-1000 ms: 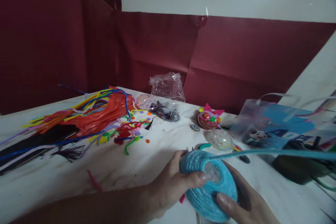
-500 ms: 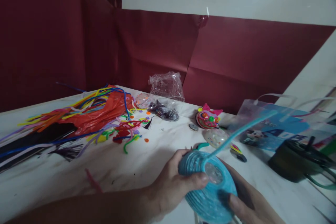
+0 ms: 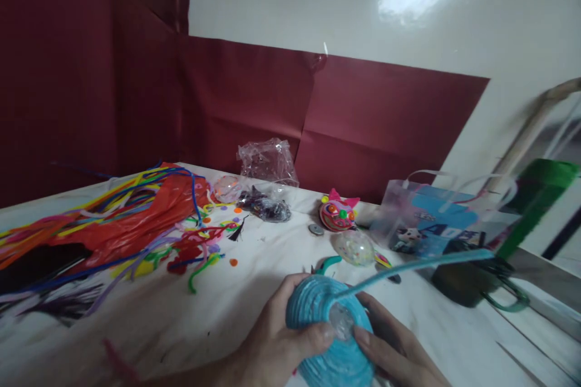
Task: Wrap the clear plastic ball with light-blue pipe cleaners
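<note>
Between my hands is a ball wrapped in rings of blue pipe cleaner [image 3: 333, 366], with a clear plastic patch [image 3: 341, 321] showing through at the top. From the edge of that patch a free blue pipe cleaner end [image 3: 417, 265] sticks out to the right. My left hand [image 3: 290, 335] grips the ball's left side, thumb pressed on the coils. Around the right side curls my right hand [image 3: 393, 344], its thumb touching the rim of the clear patch. The ball hides the lower fingers of both hands.
Bundled pipe cleaners lie on a red plastic bag [image 3: 149, 205] to the left, beside a black phone-like object [image 3: 43, 266]. Farther back are a clear bag [image 3: 267, 160], a pink decorated ball [image 3: 336, 213] and a clear ball [image 3: 356, 248]. A dark mug [image 3: 463, 278] stands right.
The view has shifted, so the table things sit farther left. My right thumb has moved up to the clear patch, and the free pipe cleaner end now leans lower to the right.
</note>
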`<state>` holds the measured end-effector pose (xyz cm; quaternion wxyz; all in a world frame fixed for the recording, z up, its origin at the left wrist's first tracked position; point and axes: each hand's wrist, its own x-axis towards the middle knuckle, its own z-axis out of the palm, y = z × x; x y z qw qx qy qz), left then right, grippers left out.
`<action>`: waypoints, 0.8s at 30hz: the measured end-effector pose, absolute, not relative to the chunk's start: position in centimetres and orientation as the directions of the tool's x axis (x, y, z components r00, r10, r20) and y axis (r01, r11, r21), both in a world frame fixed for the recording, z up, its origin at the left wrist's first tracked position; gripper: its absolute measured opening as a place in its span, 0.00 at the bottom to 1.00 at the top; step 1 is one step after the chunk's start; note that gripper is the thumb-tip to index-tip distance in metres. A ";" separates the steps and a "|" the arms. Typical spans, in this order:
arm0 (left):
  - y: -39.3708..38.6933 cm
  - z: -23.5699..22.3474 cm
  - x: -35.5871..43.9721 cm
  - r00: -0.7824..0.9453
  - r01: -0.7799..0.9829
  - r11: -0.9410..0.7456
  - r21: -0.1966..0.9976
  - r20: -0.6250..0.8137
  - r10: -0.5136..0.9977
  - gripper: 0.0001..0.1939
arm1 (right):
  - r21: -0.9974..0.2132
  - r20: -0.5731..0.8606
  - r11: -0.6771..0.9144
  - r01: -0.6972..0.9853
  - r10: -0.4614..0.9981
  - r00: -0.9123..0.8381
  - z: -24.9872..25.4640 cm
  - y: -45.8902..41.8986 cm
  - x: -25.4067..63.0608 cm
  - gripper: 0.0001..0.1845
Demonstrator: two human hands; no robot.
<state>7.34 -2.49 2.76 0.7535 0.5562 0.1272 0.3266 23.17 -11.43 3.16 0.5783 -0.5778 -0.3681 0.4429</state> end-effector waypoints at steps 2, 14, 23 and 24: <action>-2.6 3.1 7.2 0.737 -0.300 0.173 0.938 0.113 0.666 0.28 | -0.993 -0.077 -0.046 -0.105 0.949 0.307 3.2 -11.1 23.1 0.37; -2.8 3.6 7.4 0.726 -0.252 0.138 0.958 0.092 0.682 0.27 | -0.997 -0.043 -0.020 -0.072 0.944 0.327 4.7 -11.9 22.8 0.37; -1.1 5.8 7.3 0.686 -0.351 0.425 0.835 -0.080 0.723 0.25 | -0.974 0.221 0.187 0.126 0.679 0.700 7.9 -14.4 30.5 0.29; -1.0 6.2 7.2 0.675 -0.363 0.429 0.827 -0.084 0.733 0.25 | -0.964 0.263 0.198 0.175 0.660 0.704 7.8 -14.4 30.8 0.25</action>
